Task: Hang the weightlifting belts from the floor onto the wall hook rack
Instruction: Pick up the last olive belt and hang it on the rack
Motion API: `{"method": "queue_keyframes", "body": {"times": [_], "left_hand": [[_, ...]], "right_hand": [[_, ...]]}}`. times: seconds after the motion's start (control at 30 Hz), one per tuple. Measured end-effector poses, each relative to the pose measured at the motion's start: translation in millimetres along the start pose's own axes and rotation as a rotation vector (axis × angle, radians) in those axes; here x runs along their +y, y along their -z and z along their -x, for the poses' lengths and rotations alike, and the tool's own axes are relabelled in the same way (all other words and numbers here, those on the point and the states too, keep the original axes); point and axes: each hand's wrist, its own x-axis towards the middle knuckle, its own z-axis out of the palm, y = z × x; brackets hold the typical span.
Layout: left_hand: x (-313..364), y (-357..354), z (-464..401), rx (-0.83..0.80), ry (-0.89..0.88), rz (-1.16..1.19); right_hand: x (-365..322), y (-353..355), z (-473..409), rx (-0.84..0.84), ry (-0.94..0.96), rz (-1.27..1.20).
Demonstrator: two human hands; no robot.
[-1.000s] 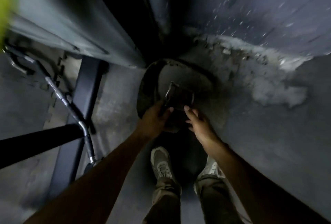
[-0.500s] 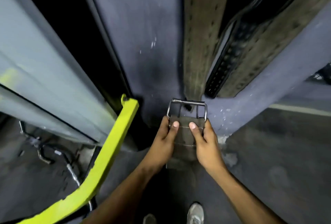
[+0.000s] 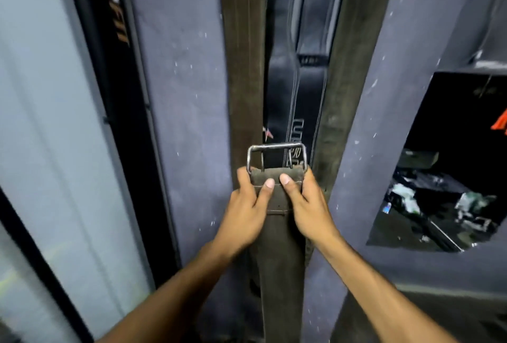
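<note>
I hold a worn brown weightlifting belt (image 3: pixel 277 246) upright in front of the blue-grey wall (image 3: pixel 186 95). Its metal buckle (image 3: pixel 276 156) points up and the strap hangs down between my arms. My left hand (image 3: pixel 247 211) grips the belt's left edge just under the buckle, and my right hand (image 3: pixel 304 205) grips the right edge, both thumbs pressed on the front. Behind it hang other belts: a brown one (image 3: pixel 242 54), a black one (image 3: pixel 299 90) and another brown one (image 3: pixel 348 68). The hook rack is out of frame above.
A pale panel with a dark frame (image 3: pixel 115 95) runs along the left. At the right, a dark opening (image 3: pixel 444 178) in the wall shows cluttered items inside. A grey floor strip (image 3: pixel 452 309) shows at the lower right.
My view and both hands rose from the floor up the wall; the belt was lifted off the ground and now hangs straight in front of the hanging belts.
</note>
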Motion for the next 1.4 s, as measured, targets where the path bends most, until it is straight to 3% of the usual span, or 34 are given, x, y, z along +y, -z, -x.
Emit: {"method": "queue_keyframes", "body": {"times": [0.23,0.47,0.7,0.83,1.03,1.23,1.4], "left_hand": [[69,13,-39,-0.126,-0.056,0.222],[109,9,-67,-0.021,-0.075,0.496],[148,30,-97,0.020,-0.165,0.583],[128,29,-88,-0.097,-0.150,0.528],[112,26,-70,-0.068,-0.097,0.609],[39,16,-28,-0.261,0.102,0.551],[12,9,-8,-0.297,0.200,0.565]], "right_hand": [[-58,32,-39,0.028,0.114,-0.168],[-149,37,-97,0.095,0.284,-0.197],[-196,33,-135,0.119,0.366,-0.219],[-212,35,-141,0.156,0.399,-0.274],[-211,27,-143,0.171,0.353,-0.260],[-224,33,-149,0.177,0.346,-0.277],[-224,30,-153,0.165,0.347,-0.246]]}}
